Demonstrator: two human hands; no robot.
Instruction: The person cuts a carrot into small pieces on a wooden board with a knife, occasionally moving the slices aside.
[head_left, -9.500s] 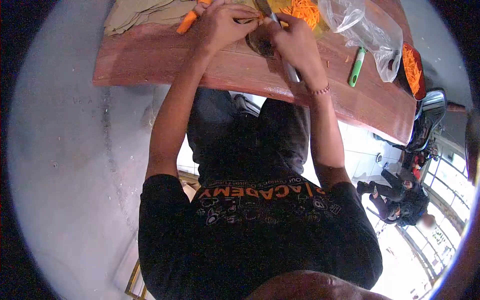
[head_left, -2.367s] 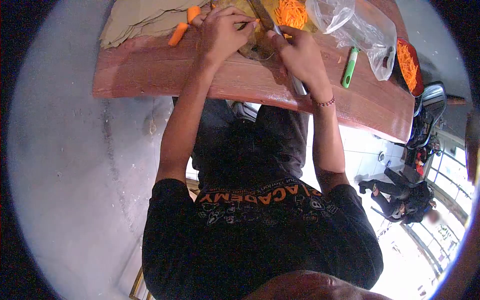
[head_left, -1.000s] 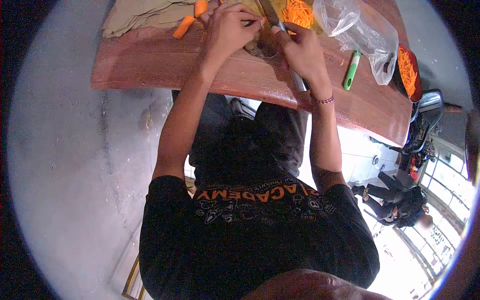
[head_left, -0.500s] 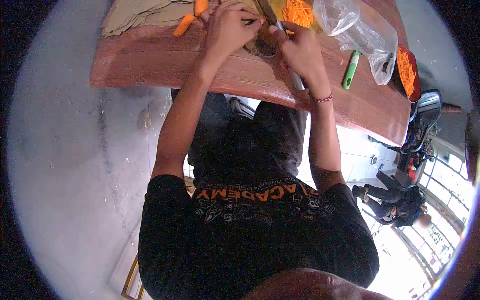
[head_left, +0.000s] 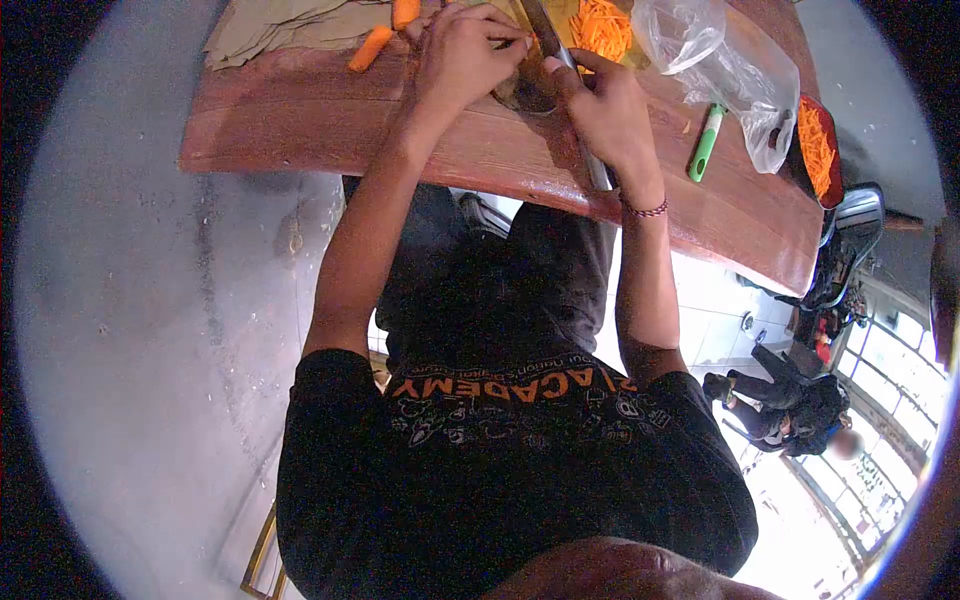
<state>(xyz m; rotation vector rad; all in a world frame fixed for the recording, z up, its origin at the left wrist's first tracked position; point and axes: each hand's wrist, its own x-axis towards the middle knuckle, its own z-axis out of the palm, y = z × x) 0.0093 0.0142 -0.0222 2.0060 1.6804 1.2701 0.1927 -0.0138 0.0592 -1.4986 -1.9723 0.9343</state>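
My right hand (head_left: pixel 612 110) is wrapped round a knife (head_left: pixel 549 35), its blade pointing to the top edge of the view and its handle end showing below the palm. To the left of the blade, my left hand (head_left: pixel 468 55) has its fingers bent and pressed together near the board; what they hold is hidden. Orange carrot pieces (head_left: pixel 371 48) lie left of that hand, one close to the knuckles. Right of the knife is a heap of thin carrot strips (head_left: pixel 601 30).
A clear plastic bag (head_left: pixel 735 75), a green peeler (head_left: pixel 706 145) and a red tray (head_left: pixel 836 183) of carrot strips are at the right of the wooden table (head_left: pixel 290 115). Brown sheets (head_left: pixel 270 28) lie back left. A person (head_left: pixel 800 405) sits at far right.
The knife and my right hand have shifted very slightly. My left hand stays in almost the same place.
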